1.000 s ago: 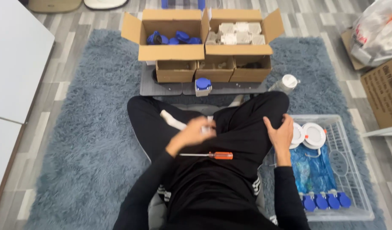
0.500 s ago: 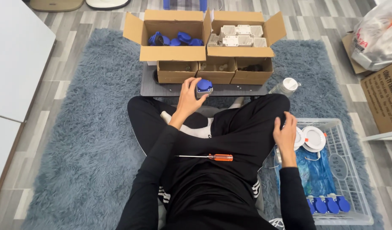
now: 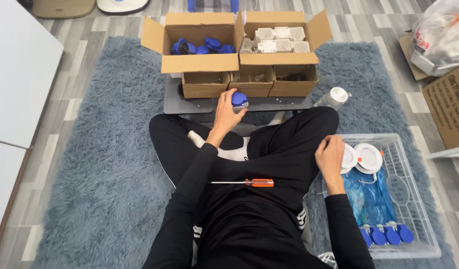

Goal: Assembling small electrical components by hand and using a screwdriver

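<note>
The left hand (image 3: 224,112) is closing its fingers around a blue-capped socket part (image 3: 239,99), which is sitting on the dark board (image 3: 189,104) just near the small cardboard boxes (image 3: 249,82). An orange-handled screwdriver (image 3: 249,183) is lying loose across the lap; it could well roll off onto the grey rug (image 3: 105,164) if the legs shift. The right hand (image 3: 331,159) is resting on the right knee, fingers curled on nothing, beside the white wire basket (image 3: 418,199). Compared with half a second ago, the left hand is gripping the part more fully.
</note>
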